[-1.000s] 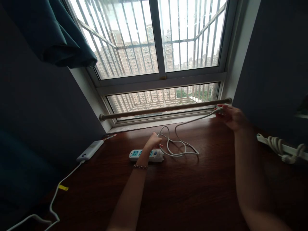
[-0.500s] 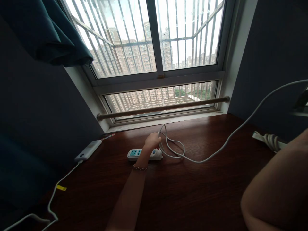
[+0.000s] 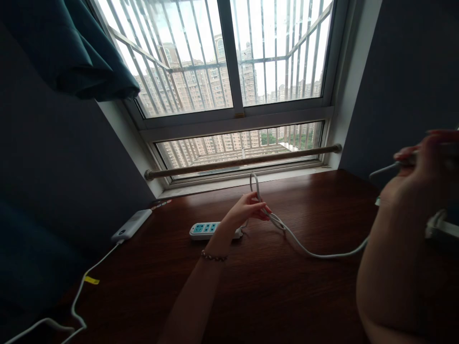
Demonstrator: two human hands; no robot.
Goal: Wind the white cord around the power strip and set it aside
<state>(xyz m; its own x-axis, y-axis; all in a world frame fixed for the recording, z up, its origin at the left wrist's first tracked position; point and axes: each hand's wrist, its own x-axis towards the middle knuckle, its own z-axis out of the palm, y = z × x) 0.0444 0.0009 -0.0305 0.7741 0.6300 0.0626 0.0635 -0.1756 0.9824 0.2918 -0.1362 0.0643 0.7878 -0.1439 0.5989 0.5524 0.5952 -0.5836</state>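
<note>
A white power strip (image 3: 208, 230) with blue sockets lies on the dark wooden desk (image 3: 272, 296) below the window. My left hand (image 3: 245, 210) is just above its right end, pinching a raised loop of the strip's white cord (image 3: 308, 251). The cord sags across the desk and rises to the right. My right hand (image 3: 419, 172) is lifted close to the camera at the right edge, blurred, with its fingers closed on the far end of the cord.
A white power bank (image 3: 131, 224) rests near the left wall, its thin cable with a yellow tag (image 3: 92, 280) trailing to the front left. A wooden rod (image 3: 240, 161) spans the window sill. A dark curtain (image 3: 68, 48) hangs upper left.
My left hand lifted off the strip and raised a cord loop. The cord's coils on the desk have pulled out straighter. My right hand came up into view holding the cord's end.
</note>
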